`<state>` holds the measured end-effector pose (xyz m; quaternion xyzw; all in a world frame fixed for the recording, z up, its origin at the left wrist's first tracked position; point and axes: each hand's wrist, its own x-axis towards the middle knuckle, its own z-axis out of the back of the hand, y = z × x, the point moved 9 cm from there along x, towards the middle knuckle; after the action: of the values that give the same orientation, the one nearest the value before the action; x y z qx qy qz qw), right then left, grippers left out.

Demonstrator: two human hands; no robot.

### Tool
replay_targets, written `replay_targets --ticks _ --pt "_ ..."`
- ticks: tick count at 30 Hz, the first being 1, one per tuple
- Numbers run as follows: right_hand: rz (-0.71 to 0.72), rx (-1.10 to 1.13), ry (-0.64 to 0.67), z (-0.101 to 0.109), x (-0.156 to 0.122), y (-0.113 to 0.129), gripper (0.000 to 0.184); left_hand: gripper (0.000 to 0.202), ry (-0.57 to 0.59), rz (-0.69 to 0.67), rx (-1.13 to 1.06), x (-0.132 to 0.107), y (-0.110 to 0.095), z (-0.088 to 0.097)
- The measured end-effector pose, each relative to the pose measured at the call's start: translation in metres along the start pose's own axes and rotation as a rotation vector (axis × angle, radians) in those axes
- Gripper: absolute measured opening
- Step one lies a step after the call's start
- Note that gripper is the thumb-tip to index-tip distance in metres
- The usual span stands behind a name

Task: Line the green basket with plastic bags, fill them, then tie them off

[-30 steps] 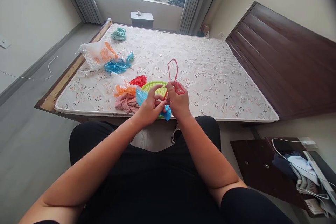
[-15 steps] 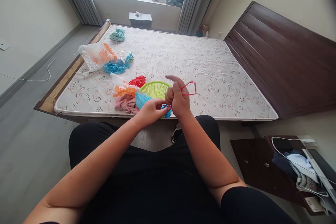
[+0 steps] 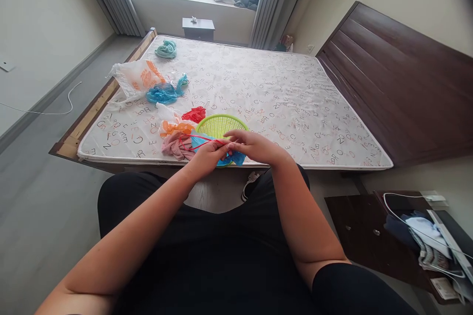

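My left hand (image 3: pixel 207 158) is closed in a pinch around the gathered middle of a blue plastic bag (image 3: pixel 236 158). The bag's lighter blue part spreads out to the left, and its crumpled end sticks out below my fingers. A thin red string (image 3: pixel 192 136) runs leftward from the pinch in a loose loop. My right hand (image 3: pixel 258 147) meets the left one fingertip to fingertip, thumb and fingers closed where string and bag come together; the exact grip is partly hidden. Just behind the hands stands a yellow-green plastic basket (image 3: pixel 221 118).
Left of the basket lie a pink cloth (image 3: pixel 173 146), an orange-and-white bag (image 3: pixel 176 129) and a red bag (image 3: pixel 194 114). Farther back are another blue bag (image 3: pixel 162 93), a white printed bag (image 3: pixel 136 78) and a teal cloth (image 3: pixel 166 49), all on the mattress (image 3: pixel 288 88).
My right hand has come down from its raised, finger-pointing pose to the left fingertips. The red string's loop has moved from right of that hand to left of the pinch.
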<state>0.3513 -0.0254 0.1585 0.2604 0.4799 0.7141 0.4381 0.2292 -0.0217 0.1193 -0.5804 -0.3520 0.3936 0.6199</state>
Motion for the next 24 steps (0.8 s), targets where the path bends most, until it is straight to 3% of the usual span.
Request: replay_targets --ticks 3,7,11,14,19,24 --pt "-0.047 -0.163 -0.047 0.01 -0.005 -0.009 0.021 0.046 -0.033 0.017 -0.087 0.001 0.006 0.003" --pt "-0.016 -0.352 -0.194 0.024 -0.011 -0.003 0.015 0.042 -0.092 0.101 -0.098 -0.001 0.016 0.008" --pt "-0.013 -0.321 -0.286 0.026 -0.018 0.009 0.017 0.037 -0.138 0.209 -0.163 -0.004 0.022 0.01" --pt "-0.036 -0.226 -0.264 0.014 -0.021 0.015 0.019 0.038 -0.178 0.248 -0.267 -0.006 0.025 0.011" --pt "-0.003 -0.125 -0.185 -0.017 -0.02 0.025 0.018 0.038 -0.223 0.195 -0.237 -0.005 0.025 0.016" --pt "0.043 -0.185 -0.062 -0.048 -0.02 0.027 0.009 0.042 -0.24 0.179 -0.437 -0.001 0.031 0.015"
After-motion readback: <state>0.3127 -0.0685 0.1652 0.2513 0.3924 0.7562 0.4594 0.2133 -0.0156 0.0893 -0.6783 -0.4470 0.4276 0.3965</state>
